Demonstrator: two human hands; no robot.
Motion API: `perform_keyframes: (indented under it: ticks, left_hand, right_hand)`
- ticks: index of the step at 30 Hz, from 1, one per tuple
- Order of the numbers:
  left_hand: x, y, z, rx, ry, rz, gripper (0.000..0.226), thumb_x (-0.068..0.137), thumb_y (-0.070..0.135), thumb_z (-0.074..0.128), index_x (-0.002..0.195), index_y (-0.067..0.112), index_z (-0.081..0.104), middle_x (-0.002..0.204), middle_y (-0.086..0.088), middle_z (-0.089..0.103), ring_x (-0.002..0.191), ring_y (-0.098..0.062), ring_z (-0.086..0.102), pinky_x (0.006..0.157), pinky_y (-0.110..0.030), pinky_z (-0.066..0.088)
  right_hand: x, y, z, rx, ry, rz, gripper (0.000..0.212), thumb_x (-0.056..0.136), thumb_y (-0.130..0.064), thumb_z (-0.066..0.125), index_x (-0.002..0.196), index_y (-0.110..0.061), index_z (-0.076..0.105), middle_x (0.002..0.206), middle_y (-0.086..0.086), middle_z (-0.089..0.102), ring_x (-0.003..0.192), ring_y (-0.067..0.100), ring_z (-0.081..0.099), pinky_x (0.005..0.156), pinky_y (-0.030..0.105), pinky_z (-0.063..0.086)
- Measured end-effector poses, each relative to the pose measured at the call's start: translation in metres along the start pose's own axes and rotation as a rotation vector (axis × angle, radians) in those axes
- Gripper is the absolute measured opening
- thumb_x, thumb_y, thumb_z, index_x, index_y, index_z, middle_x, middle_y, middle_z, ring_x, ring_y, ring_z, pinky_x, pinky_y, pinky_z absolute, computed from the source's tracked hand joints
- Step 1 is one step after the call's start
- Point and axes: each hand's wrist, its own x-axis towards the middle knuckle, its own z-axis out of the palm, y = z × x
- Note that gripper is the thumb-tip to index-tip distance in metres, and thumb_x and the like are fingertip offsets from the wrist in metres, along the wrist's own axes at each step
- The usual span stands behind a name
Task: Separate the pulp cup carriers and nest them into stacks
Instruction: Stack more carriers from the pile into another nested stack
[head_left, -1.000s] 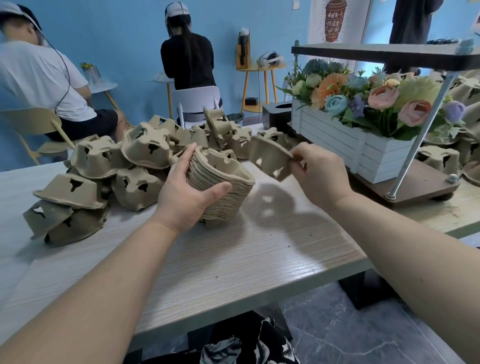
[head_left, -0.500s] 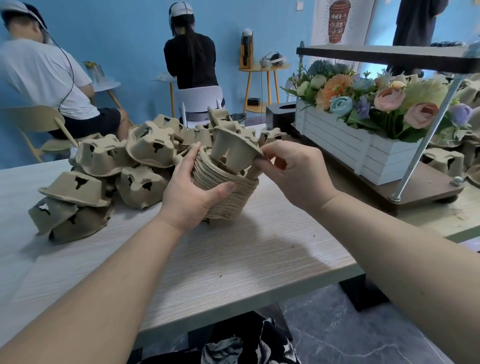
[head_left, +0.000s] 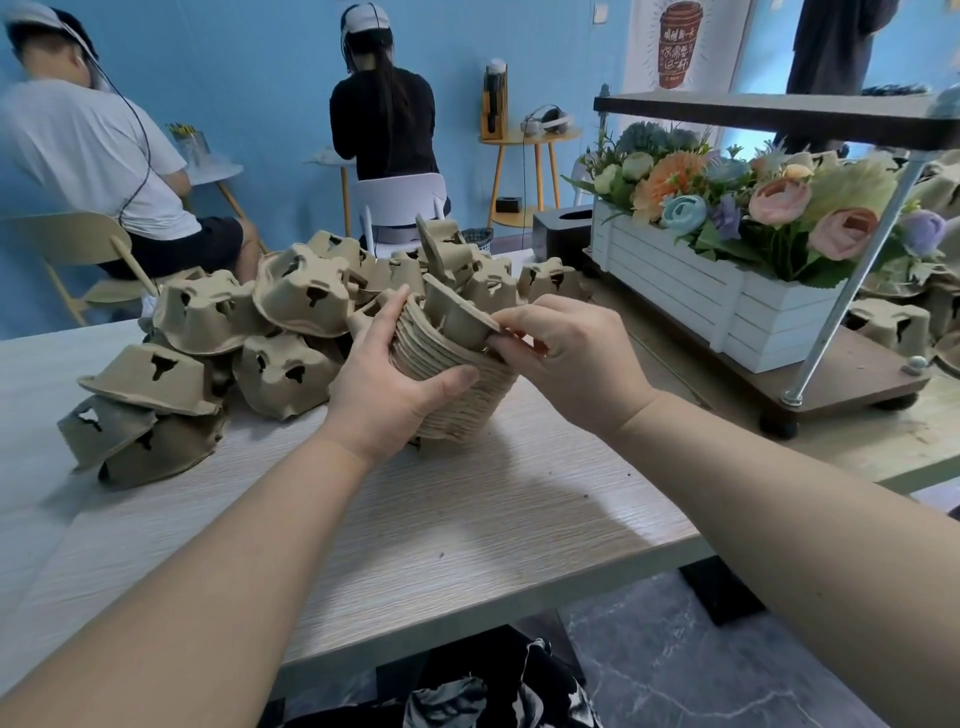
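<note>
Both forearms reach forward over the near edge of the wooden table (head_left: 467, 525), wrists level, hands meeting at its middle.

Left hand (head_left: 387, 382): one; fingers and thumb curled round the side of the nested stack (head_left: 457, 395), thumb across its ribbed front, gripping it.

Right hand (head_left: 566, 358): one; fingertips pinching the rim of a single carrier (head_left: 457, 317), the other fingers bent, knuckles up.

Single carrier: one; tilted, sitting partly in the mouth of the stack, not fully seated.

Nested stack: one; many layers, too close to count; its base rests on the table, leaning slightly away.

Loose carriers (head_left: 208, 353): a heap just behind and to the left of the stack, most upside down, overlapping; at least a dozen, exact count unclear.

White planter box (head_left: 727, 312): one; on the right, filled with artificial flowers (head_left: 779, 202), standing on a low wooden shelf unit (head_left: 831, 384) with a metal post. More carriers lie behind it at the far right.

Seated people: two, backs turned, one in a white shirt (head_left: 88, 150) at far left, one in a black top (head_left: 384, 119) at centre, against a blue wall. A coffee-cup poster (head_left: 680, 47) hangs beyond.
</note>
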Motion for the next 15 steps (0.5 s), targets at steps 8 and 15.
perform_keyframes:
  ticks: [8,15]
  left_hand:
    - [0.001,-0.009,-0.001,-0.059,0.019,0.004,0.117,0.038,0.086,0.075,0.142,0.051,0.032,0.145,0.012,0.048,0.134,-0.009,0.045,0.113,-0.044,0.037]
    - [0.006,-0.008,0.001,-0.03,0.062,0.007,0.121,0.044,0.074,0.077,0.15,0.039,0.03,0.146,0.011,0.047,0.135,-0.007,0.044,0.115,-0.04,0.035]
  right_hand:
    - [-0.02,0.007,-0.001,0.047,-0.143,-0.018,0.029,0.088,-0.03,0.051,0.103,-0.014,0.071,0.085,-0.002,0.07,0.079,0.02,0.061,0.069,0.032,0.051]
    - [-0.02,0.016,0.005,0.012,-0.176,-0.007,0.034,0.091,-0.03,0.048,0.113,-0.013,0.068,0.1,0.004,0.07,0.093,0.025,0.061,0.078,0.031,0.046]
